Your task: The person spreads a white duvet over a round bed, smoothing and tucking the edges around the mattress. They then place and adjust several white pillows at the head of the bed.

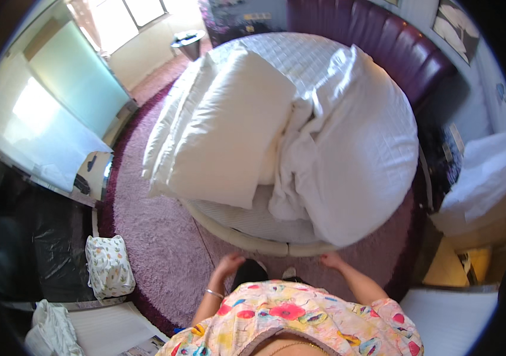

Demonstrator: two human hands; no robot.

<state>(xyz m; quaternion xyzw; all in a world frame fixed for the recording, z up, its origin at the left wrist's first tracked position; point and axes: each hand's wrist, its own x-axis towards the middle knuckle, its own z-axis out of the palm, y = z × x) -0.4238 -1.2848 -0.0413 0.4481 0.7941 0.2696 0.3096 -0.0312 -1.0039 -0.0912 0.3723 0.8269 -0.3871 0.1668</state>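
Note:
A round bed with a quilted white mattress [288, 53] stands before me. My left hand [231, 262] hangs just short of the bed's cream base [235, 238]; I cannot tell whether its fingers hold anything. My right hand [332, 260] is beside the base's near edge, its fingers curled and partly hidden from this angle. Across the bed's left half lie white pillows or folded bedding [230, 129], one corner reaching over the near edge. A bunched white sheet [346, 169] covers the right half.
A purple rug [159, 249] surrounds the bed. On the left are a cactus-print bag [109, 267] and crumpled white cloth [53, 329]. A maroon padded headboard [368, 40] curves behind, with a small side table [188, 39] at the back left. White cloth [480, 178] hangs on the right.

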